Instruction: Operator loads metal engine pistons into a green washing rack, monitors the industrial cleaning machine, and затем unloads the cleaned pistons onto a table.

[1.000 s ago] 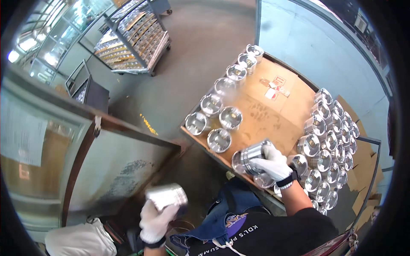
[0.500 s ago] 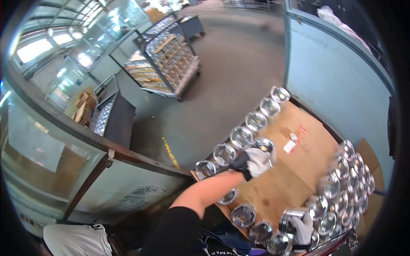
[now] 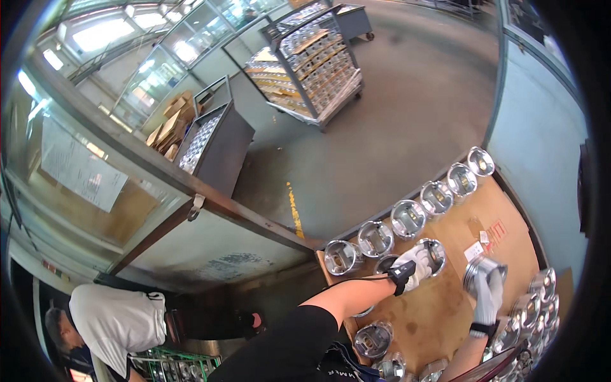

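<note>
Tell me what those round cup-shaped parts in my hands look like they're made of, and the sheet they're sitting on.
The cup-shaped parts look like bare metal, likely machined aluminium or steel: silvery grey with bright glints. The left hand and right hand, both in white gloves, each grip one. The sheet looks like brown corrugated cardboard: matte, tan, slightly stained.

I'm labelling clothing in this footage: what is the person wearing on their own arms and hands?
Both hands wear white fabric gloves. The left hand has a black strap around its wrist, and that arm carries a short black sleeve ending above the elbow. The right hand also has a dark band at the wrist; its forearm below is bare.
</note>
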### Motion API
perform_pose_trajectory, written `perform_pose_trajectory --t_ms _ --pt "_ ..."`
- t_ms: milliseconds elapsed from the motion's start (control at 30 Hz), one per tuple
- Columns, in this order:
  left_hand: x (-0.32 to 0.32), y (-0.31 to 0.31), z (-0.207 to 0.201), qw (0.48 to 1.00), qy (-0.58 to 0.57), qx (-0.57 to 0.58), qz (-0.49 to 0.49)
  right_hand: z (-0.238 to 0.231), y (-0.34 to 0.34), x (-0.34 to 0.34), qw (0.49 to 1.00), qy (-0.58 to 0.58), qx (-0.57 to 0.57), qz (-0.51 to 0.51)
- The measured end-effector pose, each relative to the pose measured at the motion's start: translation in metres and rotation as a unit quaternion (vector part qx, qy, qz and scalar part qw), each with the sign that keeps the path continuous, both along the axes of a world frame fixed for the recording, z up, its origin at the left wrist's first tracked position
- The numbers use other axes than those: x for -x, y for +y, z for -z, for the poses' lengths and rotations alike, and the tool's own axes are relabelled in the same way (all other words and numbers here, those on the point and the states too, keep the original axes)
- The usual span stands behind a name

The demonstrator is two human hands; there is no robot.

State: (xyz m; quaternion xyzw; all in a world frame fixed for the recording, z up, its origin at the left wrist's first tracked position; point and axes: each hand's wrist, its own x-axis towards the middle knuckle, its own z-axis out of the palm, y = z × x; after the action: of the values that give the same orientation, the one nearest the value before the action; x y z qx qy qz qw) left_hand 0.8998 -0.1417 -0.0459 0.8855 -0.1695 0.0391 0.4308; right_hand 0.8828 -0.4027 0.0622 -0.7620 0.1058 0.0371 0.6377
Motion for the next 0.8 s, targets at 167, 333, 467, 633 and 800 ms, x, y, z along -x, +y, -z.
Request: perform_pose_trajectory --t_ms 167,333,467,633,800 --pt "0.009 0.005 -0.034 0.92 -0.113 -0.35 0.137 0.046 0.036 -0.083 0.928 -0.07 0.365 -0.002" --pt "0.011 0.004 -0.035 0.899 -0.048 -0.407 0.152 0.03 0.092 -0.101 0.887 -0.01 0.437 -0.149" --pt "0.024 0.009 -0.048 0.924 -0.117 -0.353 0.088 0.048 0.106 -0.105 0.841 -0.022 0.514 -0.168" --pt "0.089 0.054 -0.103 0.983 -0.075 -0.159 0.045 0.063 0.1 -0.108 0.834 -0.049 0.527 -0.154" --pt "0.181 0.122 -0.139 0.99 -0.036 -0.124 -0.064 0.07 0.09 -0.116 0.828 -0.02 0.521 -0.208"
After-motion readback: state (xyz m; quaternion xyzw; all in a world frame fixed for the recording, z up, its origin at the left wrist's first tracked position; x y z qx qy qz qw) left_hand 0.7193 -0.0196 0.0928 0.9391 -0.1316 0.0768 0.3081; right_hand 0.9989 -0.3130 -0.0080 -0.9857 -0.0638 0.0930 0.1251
